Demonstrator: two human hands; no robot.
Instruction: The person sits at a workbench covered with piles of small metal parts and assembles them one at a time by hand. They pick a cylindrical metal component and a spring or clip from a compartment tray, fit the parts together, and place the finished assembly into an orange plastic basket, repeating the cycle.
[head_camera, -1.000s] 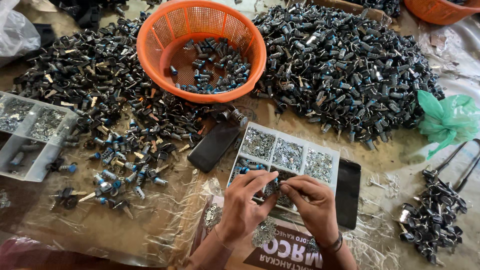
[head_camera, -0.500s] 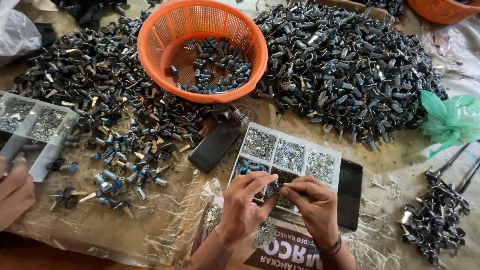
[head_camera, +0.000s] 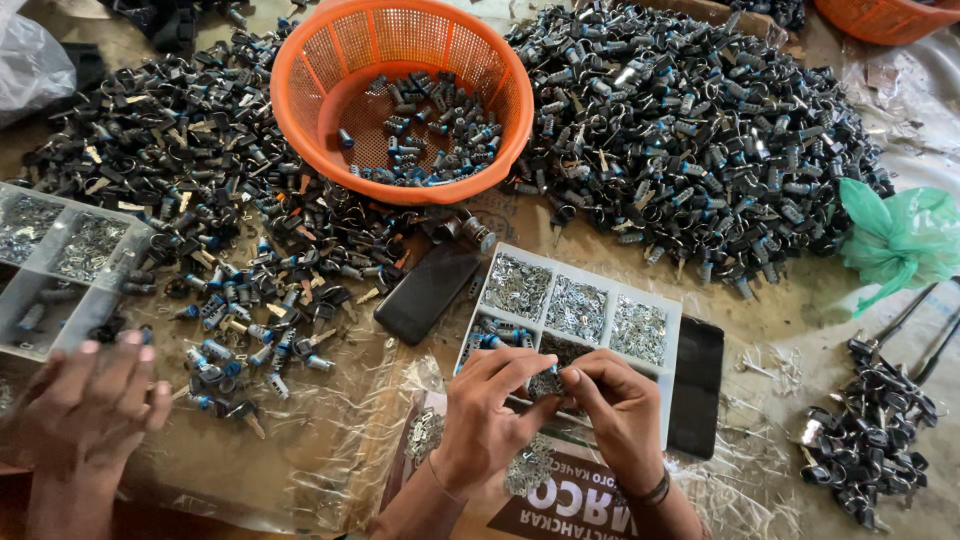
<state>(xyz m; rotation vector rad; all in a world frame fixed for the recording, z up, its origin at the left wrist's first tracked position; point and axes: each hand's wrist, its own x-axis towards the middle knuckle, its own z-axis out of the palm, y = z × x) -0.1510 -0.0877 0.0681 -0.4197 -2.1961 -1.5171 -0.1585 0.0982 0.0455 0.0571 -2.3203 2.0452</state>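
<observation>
Orange plastic basket (head_camera: 300, 75); shiny, seemingly metal parts (head_camera: 580, 310).

Two dark phone screens (head_camera: 428, 292) (head_camera: 696, 386) are seen flanking the white tray. A brown printed package (head_camera: 575, 500) with white lettering lies under the wrists.

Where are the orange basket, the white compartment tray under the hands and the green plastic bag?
orange basket (head_camera: 310, 75): head view, left wall.
white compartment tray (head_camera: 672, 318): head view, right rim.
green plastic bag (head_camera: 900, 240): head view, crumpled middle.
</observation>
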